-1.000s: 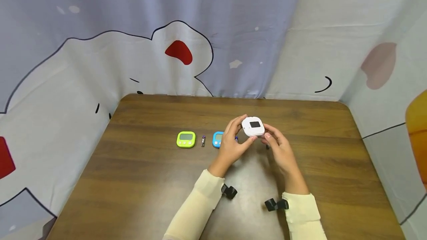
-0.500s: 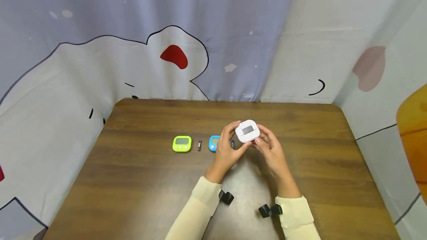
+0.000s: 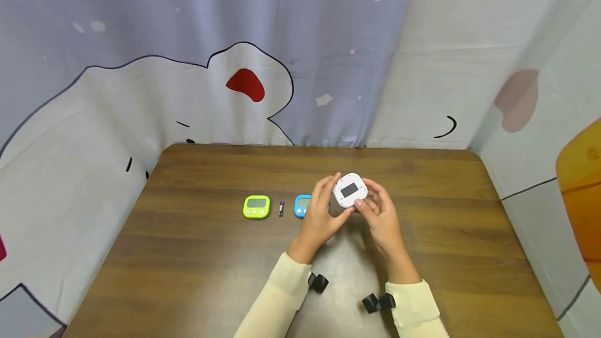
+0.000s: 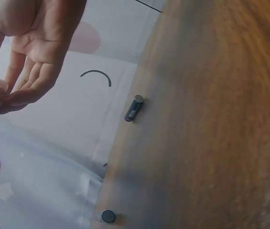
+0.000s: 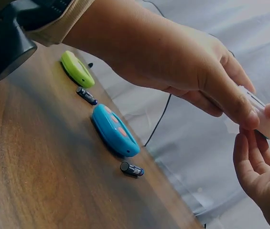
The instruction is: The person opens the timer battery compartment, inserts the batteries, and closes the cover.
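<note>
Both hands hold a white digital timer (image 3: 349,190) above the table, its face with a dark rectangle turned up towards the head camera. My left hand (image 3: 320,218) grips the timer's left side, fingers at the far edge and thumb at the near edge. On the other side, my right hand (image 3: 382,218) holds the lower right edge, thumb on the face and fingers curled beneath. The right wrist view shows the timer (image 5: 267,128) edge-on between the hands. A blue timer (image 3: 301,205) lies partly hidden behind the left hand.
Left on the wooden table (image 3: 197,254) lies a green timer (image 3: 256,207), with a small battery (image 3: 281,208) beside it. Another battery (image 5: 132,169) lies near the blue timer. The left wrist view shows a further battery (image 4: 135,109) by the table edge. Printed curtains (image 3: 188,93) hang behind.
The white timer has turned slightly between the hands and now faces the head camera more squarely. My right thumb has come onto its face. The head view has shifted a little.
</note>
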Motion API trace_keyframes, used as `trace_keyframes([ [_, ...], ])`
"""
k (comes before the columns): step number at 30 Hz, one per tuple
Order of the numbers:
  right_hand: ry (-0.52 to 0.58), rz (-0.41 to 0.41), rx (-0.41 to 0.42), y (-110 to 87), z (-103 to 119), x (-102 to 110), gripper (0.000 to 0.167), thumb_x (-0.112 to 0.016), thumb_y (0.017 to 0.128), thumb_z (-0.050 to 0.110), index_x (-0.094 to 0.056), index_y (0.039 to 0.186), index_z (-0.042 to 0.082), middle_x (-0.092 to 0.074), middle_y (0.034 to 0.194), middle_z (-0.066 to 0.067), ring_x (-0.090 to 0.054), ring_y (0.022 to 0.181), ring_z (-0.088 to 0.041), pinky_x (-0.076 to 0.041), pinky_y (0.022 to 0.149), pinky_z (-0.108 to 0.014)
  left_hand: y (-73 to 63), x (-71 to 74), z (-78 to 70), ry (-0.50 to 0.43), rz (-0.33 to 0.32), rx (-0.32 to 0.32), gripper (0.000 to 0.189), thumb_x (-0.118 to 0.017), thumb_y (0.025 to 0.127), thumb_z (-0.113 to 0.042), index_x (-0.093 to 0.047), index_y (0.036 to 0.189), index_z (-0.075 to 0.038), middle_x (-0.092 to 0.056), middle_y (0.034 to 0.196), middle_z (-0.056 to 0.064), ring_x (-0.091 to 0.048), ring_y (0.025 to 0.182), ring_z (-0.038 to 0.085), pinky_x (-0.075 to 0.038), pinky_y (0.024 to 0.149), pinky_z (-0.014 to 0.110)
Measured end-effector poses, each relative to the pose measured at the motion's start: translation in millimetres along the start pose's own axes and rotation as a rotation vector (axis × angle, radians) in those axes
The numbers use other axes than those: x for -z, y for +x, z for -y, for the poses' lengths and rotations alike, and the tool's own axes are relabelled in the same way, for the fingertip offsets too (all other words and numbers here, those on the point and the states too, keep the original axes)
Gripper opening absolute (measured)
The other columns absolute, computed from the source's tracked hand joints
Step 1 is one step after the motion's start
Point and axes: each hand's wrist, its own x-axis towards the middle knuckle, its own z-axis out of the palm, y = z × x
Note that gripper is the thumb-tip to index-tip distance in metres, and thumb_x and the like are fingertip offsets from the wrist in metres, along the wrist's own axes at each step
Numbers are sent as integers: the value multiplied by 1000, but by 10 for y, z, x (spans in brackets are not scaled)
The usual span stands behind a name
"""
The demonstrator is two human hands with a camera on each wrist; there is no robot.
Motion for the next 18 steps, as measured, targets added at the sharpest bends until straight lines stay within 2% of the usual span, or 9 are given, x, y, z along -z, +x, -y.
trace_keyframes([
  [8,-88,2,55,-17,36,7,51,-61,91,-9,-44,139,-6,-55,116,-14,-61,94,-17,-54,78,-23,2,36,-50,-59,103,-10,88,-81,81,-18,-30,151,-2,-42,146,13,-44,132,25,-40,106,35],
  [14,-88,11,85,-19,66,7,48,-59,92,-9,-43,137,-9,-56,115,-16,-62,93,-18,-55,78,-26,10,67,-88,-170,69,58,61,-64,93,-20,-40,148,-5,-48,142,12,-49,128,24,-48,97,29],
  [18,-94,21,88,-17,68,14,46,-58,93,-9,-43,136,-10,-57,115,-17,-61,93,-18,-55,77,-26,14,67,-94,-201,32,109,48,-56,99,-22,-48,143,-6,-52,139,10,-55,122,22,-50,91,26],
])
